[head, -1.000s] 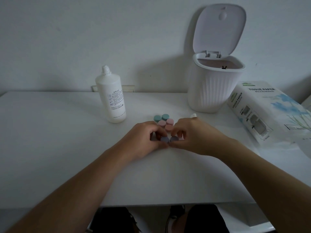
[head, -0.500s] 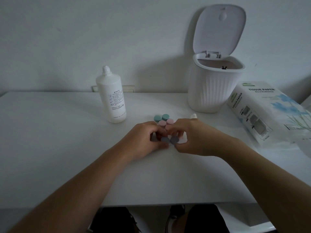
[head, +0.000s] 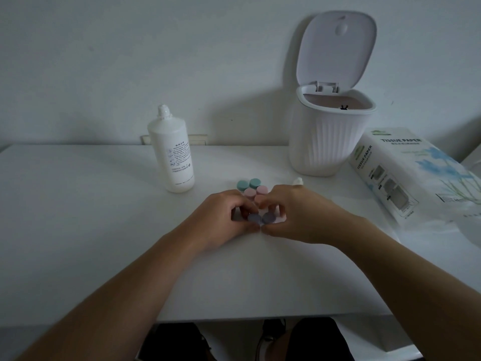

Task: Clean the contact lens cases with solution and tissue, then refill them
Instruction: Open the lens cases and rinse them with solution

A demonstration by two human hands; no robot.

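Observation:
A purple contact lens case (head: 261,219) with two round caps lies on the white table (head: 78,217) between my hands. My left hand (head: 221,220) pinches its left cap and my right hand (head: 299,217) pinches its right cap. Just behind it lie a pink case (head: 256,192) and a teal case (head: 248,184), both capped; my fingers hide part of the pink one. A white solution bottle (head: 171,152) stands upright at the back left, its nozzle uncovered. Its small white cap (head: 298,181) sits just beyond my right hand.
A white ribbed bin (head: 330,142) with its lid flipped up stands at the back right. A pack of tissue paper (head: 413,175) lies on the right side of the table. The wall runs along the table's far edge.
My hands stay on the purple case; the fingers of my right hand have shifted slightly on its right cap. Nothing else has moved.

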